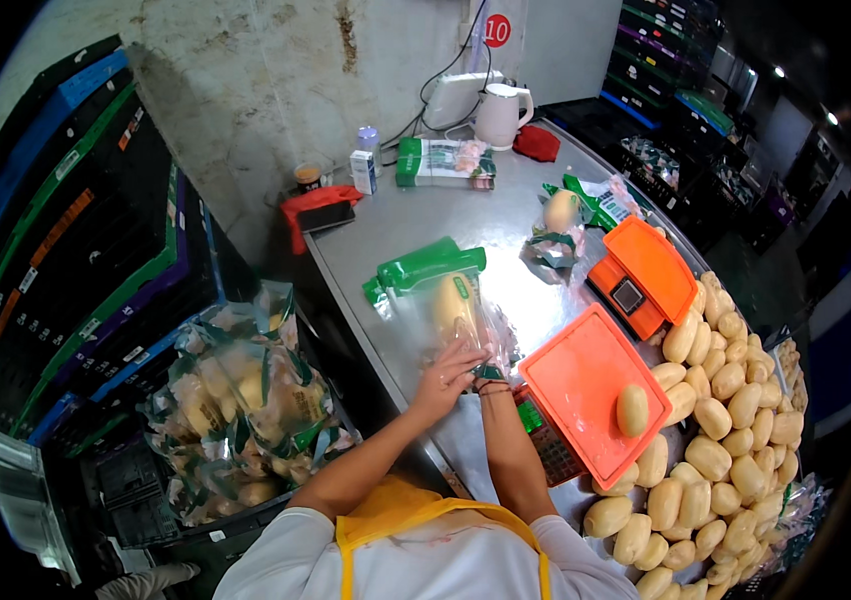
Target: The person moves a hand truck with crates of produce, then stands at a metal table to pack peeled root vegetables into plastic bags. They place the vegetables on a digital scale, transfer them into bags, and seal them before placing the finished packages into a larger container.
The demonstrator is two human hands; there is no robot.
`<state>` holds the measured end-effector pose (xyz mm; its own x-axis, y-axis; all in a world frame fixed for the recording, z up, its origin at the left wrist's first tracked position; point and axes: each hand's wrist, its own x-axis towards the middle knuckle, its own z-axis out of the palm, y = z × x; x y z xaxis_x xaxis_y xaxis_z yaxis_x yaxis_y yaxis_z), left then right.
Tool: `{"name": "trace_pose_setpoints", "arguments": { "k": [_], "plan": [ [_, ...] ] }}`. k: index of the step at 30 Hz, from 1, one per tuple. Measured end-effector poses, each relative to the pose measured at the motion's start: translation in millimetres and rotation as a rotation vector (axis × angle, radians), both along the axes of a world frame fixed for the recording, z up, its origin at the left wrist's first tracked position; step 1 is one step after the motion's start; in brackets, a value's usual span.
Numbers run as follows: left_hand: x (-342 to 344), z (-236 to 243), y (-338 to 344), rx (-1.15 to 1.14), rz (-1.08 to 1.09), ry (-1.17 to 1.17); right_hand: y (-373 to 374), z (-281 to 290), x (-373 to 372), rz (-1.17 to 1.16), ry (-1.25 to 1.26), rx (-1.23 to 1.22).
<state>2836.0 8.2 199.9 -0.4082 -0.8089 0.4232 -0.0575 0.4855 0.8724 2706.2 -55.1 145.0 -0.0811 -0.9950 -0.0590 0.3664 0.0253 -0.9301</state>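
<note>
In the head view, the left hand lies over the near end of a clear plastic bag, its fingers stretched forward and slightly bent on the film; whether they pinch it or only press, I cannot tell. The right hand, just beside it, is largely covered by the left fingers and crumpled film, so its grip cannot be told either. The bag lies on the tabletop just beyond both hands, with a pale oblong vegetable showing through it. Green plastic lies past the vegetable, farther from the fingers.

Just right of the right hand stands a scale with an orange-red tray, which carries a single vegetable. Right of that tray, a heap of similar vegetables spreads out. Well to the left of the left hand, filled bags are piled.

The loose film bunched at the fingers could snag or tear if pulled unevenly, and the vegetable could slip back out if the near end is let go. With the right forearm this close to the scale, an outward elbow could knock the tray and set its rounded load rolling.
</note>
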Motion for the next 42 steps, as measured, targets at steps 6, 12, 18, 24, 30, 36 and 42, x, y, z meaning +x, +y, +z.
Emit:
{"name": "trace_pose_setpoints", "arguments": {
  "k": [6, 12, 18, 24, 30, 36, 42],
  "plan": [
    [8.8, -9.2, -17.4, 0.051, -0.109, -0.013, -17.6, -24.3, 0.2, -0.042, 0.188, 0.013],
    [43.3, -21.4, -20.5, 0.235, -0.062, -0.017, -24.0, -58.9, 4.9, -0.025, 0.498, -0.025],
    [83.7, -64.6, -105.0, 0.137, 0.717, -0.191, -30.5, -85.6, 15.9, 0.081, 0.809, -0.111],
    [27.2, -10.4, -120.8, -0.105, 0.079, -0.692, -23.9, -109.7, 17.3, 0.131, 1.076, -0.185],
    [4.4, -23.4, -138.0, -0.184, -0.140, -0.914, -10.5, -119.3, 16.8, 0.171, 1.246, -0.252],
    [-21.3, -42.8, -144.3, -0.354, -0.049, -0.716, -2.1, -116.5, 19.6, 0.198, 1.330, -0.314],
    [-18.9, -49.5, -142.0, -0.385, -0.065, -0.730, -11.2, -128.0, 26.3, 0.244, 1.398, -0.375]
  ]
}}
